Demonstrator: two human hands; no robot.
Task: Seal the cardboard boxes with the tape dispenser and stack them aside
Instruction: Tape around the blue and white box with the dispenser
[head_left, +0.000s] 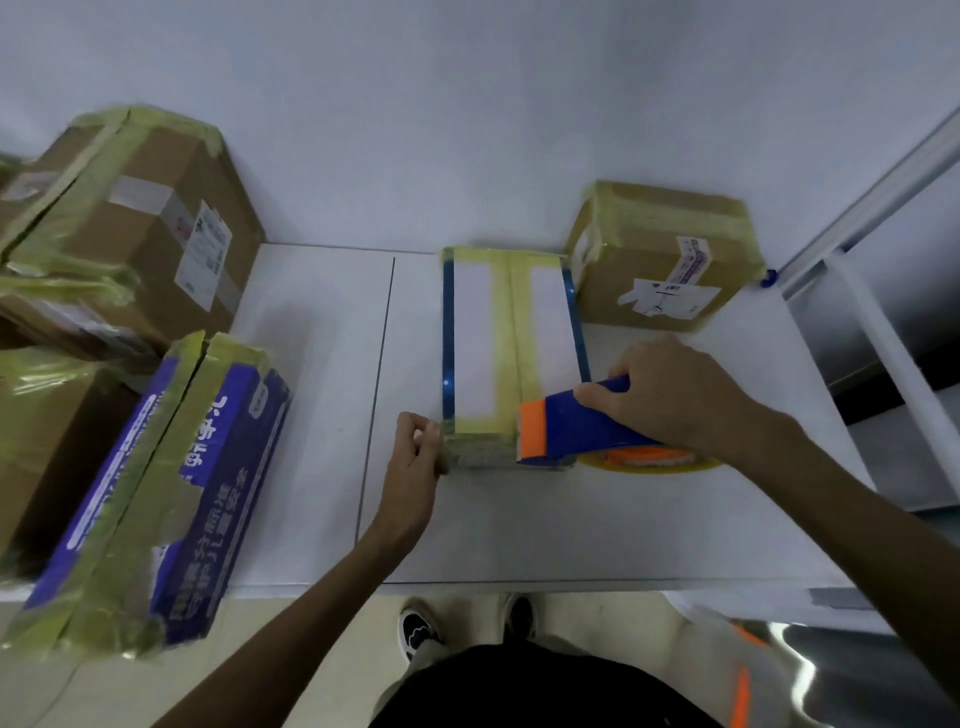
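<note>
right grip (675, 395) clasps tape dispenser (566, 423) against white box (472, 332); chinese-lettered blue box (218, 493) left.

Three taped boxes sit apart: one white-topped box (472, 338), one small brown box (660, 254), one purple printed box (228, 467). At least two more brown boxes (140, 208) crowd the left edge, their total unclear. There is one tape dispenser (576, 426), and two hands: left hand (415, 462) and right hand (675, 395).

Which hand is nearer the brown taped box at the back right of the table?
Right. The right hand grips the tape dispenser just in front of that brown box; the left hand holds the near left corner of the white-and-blue box, farther away.
</note>
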